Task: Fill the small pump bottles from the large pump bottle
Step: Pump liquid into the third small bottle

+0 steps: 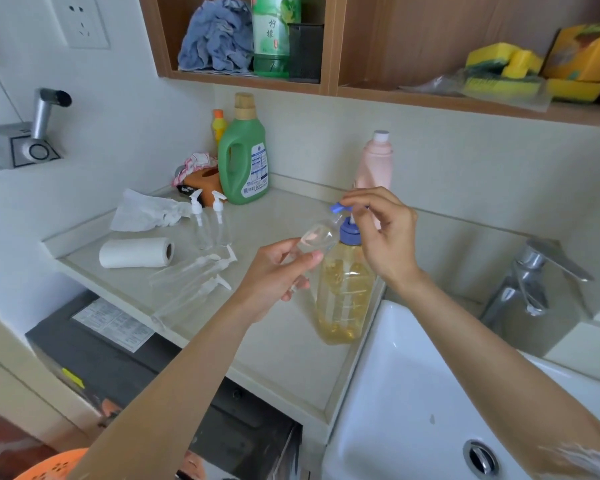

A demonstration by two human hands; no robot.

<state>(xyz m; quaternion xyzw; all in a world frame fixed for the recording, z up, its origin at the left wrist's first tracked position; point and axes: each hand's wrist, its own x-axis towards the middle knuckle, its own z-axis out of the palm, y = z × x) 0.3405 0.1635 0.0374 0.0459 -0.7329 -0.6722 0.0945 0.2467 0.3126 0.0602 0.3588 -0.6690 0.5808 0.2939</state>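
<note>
Clear small bottle (pixel 317 239) tilted in left hand (pixel 278 275) grip, mouth at blue pump spout; right hand (pixel 383 233) fingers pinch pump head of amber large bottle (pixel 343 292) on counter (pixel 278 351).

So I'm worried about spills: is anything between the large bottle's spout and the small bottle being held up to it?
Nothing visible: the left hand tilts the small bottle against the blue spout.

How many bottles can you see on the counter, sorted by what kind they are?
Small clear pump bottles: 5 (two standing, two lying, one in the left hand)
Large yellow pump bottle: 1
Green jug: 1
Pink bottle: 1
Small yellow bottle: 1
Total: 9
</note>
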